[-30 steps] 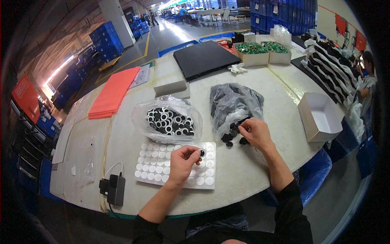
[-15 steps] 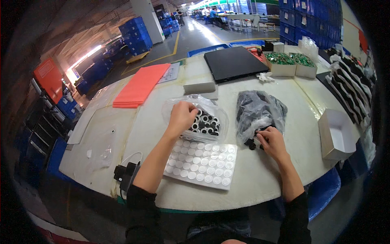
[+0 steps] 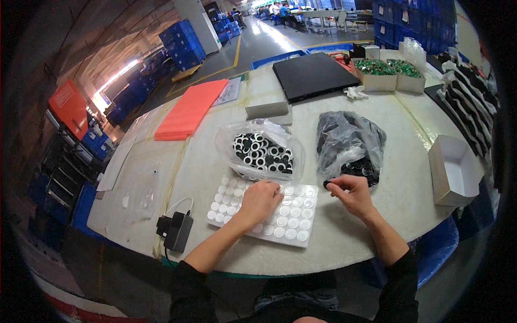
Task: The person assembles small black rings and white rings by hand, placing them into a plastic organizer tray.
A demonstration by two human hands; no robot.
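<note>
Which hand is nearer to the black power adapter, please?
Left. The left hand is over the white tray, right of the power adapter; the right hand is farther right.

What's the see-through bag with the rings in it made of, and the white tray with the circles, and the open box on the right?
The see-through bag looks like thin, shiny plastic: it's crinkly and catches light. The white tray may be plastic or foam; its pale, even surface doesn't settle which. The open box seems stiff, dull cardboard, with thin, flat walls.
</note>
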